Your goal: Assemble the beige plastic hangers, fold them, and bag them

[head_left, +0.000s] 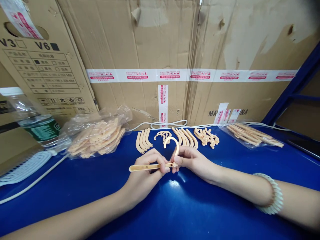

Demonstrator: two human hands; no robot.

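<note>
My left hand (145,176) is closed around a long, narrow beige hanger arm (137,168), whose free end sticks out to the left. Between the thumb and fingers of my right hand (193,162) is a curved beige hanger hook (178,146), held upright with its bend at the top. The hook's base meets the arm's right end between my fingertips; how they join is partly hidden. Just behind my hands lie curved arm pieces (143,140), a few hooks (161,134), more curved arms (187,136) and a cluster of small knobbed pieces (206,136).
A clear bag of beige pieces (100,136) lies at the left, beside a water bottle (40,123) and a white vented brush (27,166). Another bag of slender sticks (253,134) is at the right, near a dark phone-like slab (306,148). Cardboard (140,100) stands behind the blue table (200,213).
</note>
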